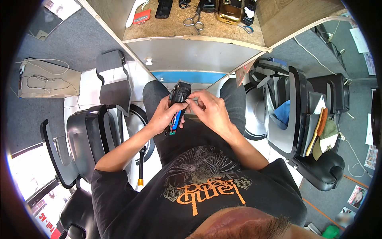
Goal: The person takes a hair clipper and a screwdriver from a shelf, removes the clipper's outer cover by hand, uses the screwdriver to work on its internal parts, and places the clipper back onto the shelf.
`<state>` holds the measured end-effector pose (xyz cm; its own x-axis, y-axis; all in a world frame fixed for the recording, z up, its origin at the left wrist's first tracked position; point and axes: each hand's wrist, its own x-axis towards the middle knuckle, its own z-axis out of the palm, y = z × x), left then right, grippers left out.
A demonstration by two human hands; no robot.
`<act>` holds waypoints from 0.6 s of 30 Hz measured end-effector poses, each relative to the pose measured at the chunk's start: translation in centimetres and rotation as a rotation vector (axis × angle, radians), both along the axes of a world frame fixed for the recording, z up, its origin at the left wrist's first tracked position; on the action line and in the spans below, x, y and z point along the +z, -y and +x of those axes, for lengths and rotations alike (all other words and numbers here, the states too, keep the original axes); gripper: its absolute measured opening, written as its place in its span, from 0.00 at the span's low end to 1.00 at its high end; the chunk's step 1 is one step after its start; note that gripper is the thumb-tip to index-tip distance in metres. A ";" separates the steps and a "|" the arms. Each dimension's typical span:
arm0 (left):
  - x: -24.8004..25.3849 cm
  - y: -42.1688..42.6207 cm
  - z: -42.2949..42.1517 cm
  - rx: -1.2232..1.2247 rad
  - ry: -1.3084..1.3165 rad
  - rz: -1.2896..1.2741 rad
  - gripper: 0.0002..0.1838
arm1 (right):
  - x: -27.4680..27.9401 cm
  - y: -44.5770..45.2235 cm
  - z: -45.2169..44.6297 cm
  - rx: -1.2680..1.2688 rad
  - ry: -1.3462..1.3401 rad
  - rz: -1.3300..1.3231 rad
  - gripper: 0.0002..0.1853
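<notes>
A black hair clipper is held over the lap, blade end pointing away from me. Its lower housing is off, so a blue battery and a bit of green circuit board show. My left hand wraps round the clipper body, thumb across its front. At the clipper's right side, my right hand has thumb and forefinger pinched together close to the left thumb tip. Whatever lies between those fingertips is too small to make out.
Ahead, a wooden counter bears scissors, a red-orange item, a gold clipper and other black devices. Below it is a drawer front with a white knob. Barber chairs flank me, left and right; a wooden-handled brush rests on the right one.
</notes>
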<state>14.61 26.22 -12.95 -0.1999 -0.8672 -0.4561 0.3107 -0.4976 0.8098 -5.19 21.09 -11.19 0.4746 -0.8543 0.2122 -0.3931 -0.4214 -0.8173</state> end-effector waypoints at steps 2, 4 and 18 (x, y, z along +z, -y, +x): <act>-0.1 0.0 0.0 -0.001 -0.001 -0.002 0.16 | 0.0 0.1 0.0 -0.001 -0.003 0.000 0.09; 0.0 0.0 0.0 0.004 -0.002 -0.002 0.16 | 0.0 0.1 0.0 -0.003 0.000 -0.005 0.09; 0.1 0.0 0.0 0.015 -0.008 -0.002 0.16 | -0.1 0.3 -0.1 0.036 -0.026 -0.134 0.12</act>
<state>14.58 26.24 -12.81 -0.1903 -0.8711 -0.4527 0.3245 -0.4910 0.8084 -5.28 20.78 -11.27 0.5114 -0.8015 0.3099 -0.3962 -0.5399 -0.7426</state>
